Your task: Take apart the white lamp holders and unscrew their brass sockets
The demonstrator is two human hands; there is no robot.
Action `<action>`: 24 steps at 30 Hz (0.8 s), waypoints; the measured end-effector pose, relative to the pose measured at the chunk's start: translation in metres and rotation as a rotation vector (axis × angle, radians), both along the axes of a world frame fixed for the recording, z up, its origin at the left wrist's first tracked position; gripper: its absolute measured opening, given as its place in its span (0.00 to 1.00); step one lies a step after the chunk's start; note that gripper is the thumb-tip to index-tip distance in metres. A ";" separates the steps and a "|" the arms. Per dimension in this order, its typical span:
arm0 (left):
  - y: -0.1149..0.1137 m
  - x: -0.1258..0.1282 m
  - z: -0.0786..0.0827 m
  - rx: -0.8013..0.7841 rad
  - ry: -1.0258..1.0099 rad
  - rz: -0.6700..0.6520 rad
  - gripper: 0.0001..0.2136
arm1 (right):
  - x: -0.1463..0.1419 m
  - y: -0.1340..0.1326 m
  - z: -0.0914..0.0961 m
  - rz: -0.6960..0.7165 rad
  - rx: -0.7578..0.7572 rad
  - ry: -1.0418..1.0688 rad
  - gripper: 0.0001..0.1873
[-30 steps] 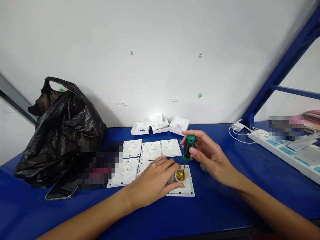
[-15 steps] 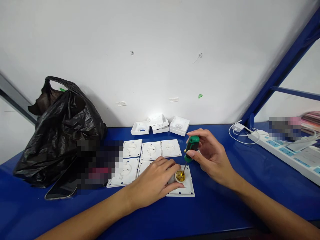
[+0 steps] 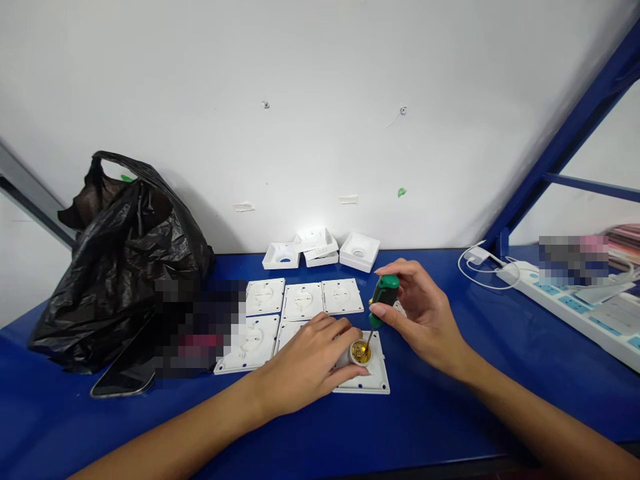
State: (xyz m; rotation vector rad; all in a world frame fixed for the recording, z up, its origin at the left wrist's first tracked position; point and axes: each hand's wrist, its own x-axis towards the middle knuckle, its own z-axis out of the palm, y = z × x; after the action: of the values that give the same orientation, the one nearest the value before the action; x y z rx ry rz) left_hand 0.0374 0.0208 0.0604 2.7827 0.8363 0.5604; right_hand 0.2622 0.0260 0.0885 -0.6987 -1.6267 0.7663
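My left hand (image 3: pixel 320 350) is closed around a white lamp socket (image 3: pixel 361 353) with a brass-coloured inside. The socket stands over a square white plate (image 3: pixel 376 381), its opening facing up and towards me. Between the thumb and fingers of my right hand (image 3: pixel 423 313) is a screwdriver (image 3: pixel 385 298) with a green and black handle. Its thin shaft slants down, and the tip reaches into the brass inside of the socket, where the exact contact is hidden. A small yellowish bit shows beside the handle, too small to name.
Several square white plates (image 3: pixel 303 301) lie in rows left of my hands. White square boxes (image 3: pixel 313 245) are piled by the wall. A black plastic bag (image 3: pixel 125 267) and a phone (image 3: pixel 125 370) are at the left, a white power strip (image 3: pixel 575 305) with cables at the right.
The screwdriver handle has shifted very slightly, and my right fingers have moved a little on it. My left hand and the socket stay in place.
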 end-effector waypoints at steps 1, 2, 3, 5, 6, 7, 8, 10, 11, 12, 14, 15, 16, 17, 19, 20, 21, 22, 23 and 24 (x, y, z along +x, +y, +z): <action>0.000 0.000 0.000 0.000 -0.002 -0.001 0.17 | 0.000 0.000 0.000 0.003 -0.001 0.002 0.17; 0.000 0.000 0.000 -0.002 -0.003 -0.002 0.17 | 0.000 0.000 0.000 0.008 -0.003 0.003 0.17; 0.000 0.000 0.000 -0.004 -0.004 -0.003 0.17 | 0.000 0.000 0.000 0.015 -0.005 0.004 0.17; 0.000 0.000 0.001 -0.005 -0.002 -0.005 0.16 | 0.000 0.000 -0.001 0.026 -0.007 0.007 0.17; 0.000 0.000 0.001 -0.005 0.002 -0.007 0.16 | 0.000 0.000 -0.001 0.028 -0.007 0.008 0.17; 0.000 0.000 0.001 -0.006 0.005 -0.008 0.16 | 0.000 0.000 -0.001 0.029 -0.008 0.008 0.18; 0.000 0.000 0.001 -0.007 0.007 -0.010 0.16 | 0.000 0.000 -0.001 0.028 -0.009 0.007 0.18; 0.000 0.000 0.001 -0.009 0.011 -0.011 0.16 | 0.000 0.000 -0.001 0.027 -0.012 0.009 0.18; 0.000 0.000 0.001 -0.009 0.012 -0.010 0.16 | 0.000 0.000 -0.001 0.030 -0.011 0.012 0.18; 0.000 0.000 0.001 -0.009 0.014 -0.012 0.16 | 0.001 0.000 -0.001 0.033 -0.010 0.015 0.18; 0.001 0.000 0.001 -0.006 0.015 -0.015 0.17 | 0.001 0.000 -0.001 0.035 -0.006 0.021 0.18; 0.001 0.000 0.001 -0.006 0.012 -0.016 0.17 | 0.001 0.001 0.000 0.035 -0.004 0.023 0.19; 0.001 -0.001 0.000 -0.006 0.006 -0.016 0.17 | 0.001 0.001 0.000 0.034 -0.006 0.022 0.19; 0.001 -0.001 0.000 -0.006 -0.001 -0.015 0.17 | 0.001 0.001 0.000 0.033 -0.008 0.019 0.19; 0.001 -0.001 0.000 -0.008 -0.007 -0.014 0.16 | 0.001 0.001 -0.001 0.032 -0.009 0.014 0.19; 0.001 -0.001 0.000 -0.009 -0.006 -0.016 0.16 | 0.001 0.001 -0.001 0.030 -0.006 0.011 0.19; 0.001 0.000 -0.001 -0.009 -0.003 -0.018 0.16 | 0.001 0.001 -0.001 0.030 -0.002 0.008 0.19; 0.001 0.000 -0.001 -0.010 0.002 -0.020 0.16 | 0.001 0.000 -0.002 0.029 0.002 0.006 0.19; 0.001 0.000 -0.001 -0.011 0.007 -0.022 0.15 | 0.001 0.000 -0.002 0.030 0.005 0.006 0.19; 0.001 0.000 -0.001 -0.012 0.010 -0.023 0.15 | 0.001 0.000 -0.002 0.032 0.004 0.007 0.19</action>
State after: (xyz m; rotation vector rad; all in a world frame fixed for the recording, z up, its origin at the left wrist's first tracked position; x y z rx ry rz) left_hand 0.0373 0.0223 0.0594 2.7831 0.8057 0.5366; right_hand 0.2633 0.0260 0.0860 -0.6677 -1.6364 0.7873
